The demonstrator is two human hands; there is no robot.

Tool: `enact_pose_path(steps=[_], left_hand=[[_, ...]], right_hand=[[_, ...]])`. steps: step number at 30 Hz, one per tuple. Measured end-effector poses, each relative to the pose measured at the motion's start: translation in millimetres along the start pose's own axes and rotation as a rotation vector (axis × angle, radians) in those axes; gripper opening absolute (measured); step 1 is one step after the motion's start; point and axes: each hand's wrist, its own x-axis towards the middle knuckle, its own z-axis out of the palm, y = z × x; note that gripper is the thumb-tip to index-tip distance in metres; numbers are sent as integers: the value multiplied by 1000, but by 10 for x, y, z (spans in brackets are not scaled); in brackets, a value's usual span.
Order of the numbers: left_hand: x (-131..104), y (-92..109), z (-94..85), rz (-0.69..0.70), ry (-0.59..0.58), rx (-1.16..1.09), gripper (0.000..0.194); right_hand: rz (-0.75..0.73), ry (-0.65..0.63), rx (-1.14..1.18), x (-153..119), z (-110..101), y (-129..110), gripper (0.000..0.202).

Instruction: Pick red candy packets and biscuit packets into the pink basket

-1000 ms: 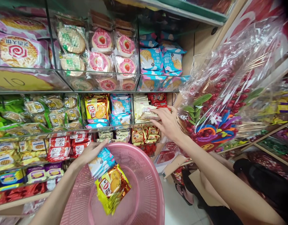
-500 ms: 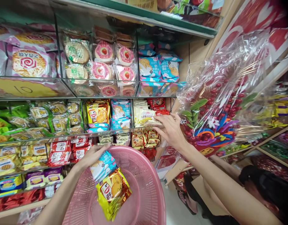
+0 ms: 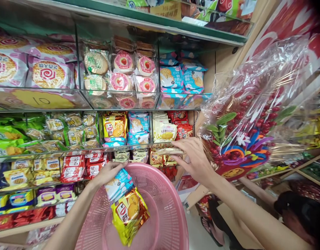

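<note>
My right hand (image 3: 195,158) pinches a cream-coloured biscuit packet (image 3: 170,151), seen edge-on, just in front of the shelf and above the far rim of the basket. Behind it, a similar cream packet (image 3: 164,131) stands in its compartment beside red packets (image 3: 184,130). My left hand (image 3: 109,173) is closed over the left rim of a pink plastic basket (image 3: 172,208); its fingers are partly hidden. Inside the basket lie a blue and white biscuit packet (image 3: 119,184), close to my left hand, and a yellow and orange biscuit packet (image 3: 130,215).
Glass-fronted shelves (image 3: 123,100) of wrapped biscuits fill the left and centre. On the right, a cellophane-wrapped bouquet (image 3: 243,139) with red berries stands close to my right arm. A person in a dark cap (image 3: 297,205) crouches low at the right, near a cardboard box.
My right hand has drawn the cream packet out of its compartment, down and towards the basket. The view has shifted slightly left; my left hand stays on the basket rim.
</note>
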Motion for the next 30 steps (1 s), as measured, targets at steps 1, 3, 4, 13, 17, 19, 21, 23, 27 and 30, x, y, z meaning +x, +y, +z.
enact_pose_path(steps=[1, 3, 4, 13, 17, 19, 21, 23, 27, 30], left_hand=[[2, -4, 1, 5, -4, -1, 55], [9, -22, 2, 14, -1, -5, 54], [12, -36, 2, 12, 4, -8, 54], [-10, -155, -48, -113, 94, -55, 55], [-61, -136, -61, -112, 116, -75, 57], [-92, -122, -64, -118, 125, -82, 58], [-122, -118, -69, -124, 120, -83, 59], [-150, -124, -75, -134, 106, -84, 60], [-210, -152, -84, -162, 87, -79, 61], [-258, -168, -94, -170, 107, -76, 61]], right_hand=[[-5, -4, 26, -11, -3, -48, 38], [-4, -23, 68, -42, -5, -144, 39], [-1, -37, 83, -62, -5, -191, 40], [193, -202, 232, -333, 92, -521, 44], [627, -437, 742, -426, 218, -603, 43], [798, -572, 1070, -478, 291, -628, 38], [901, -687, 1295, -532, 355, -662, 36], [967, -781, 1401, -580, 405, -719, 37], [971, -982, 1455, -648, 490, -895, 42], [837, -1112, 1401, -709, 571, -1038, 48]])
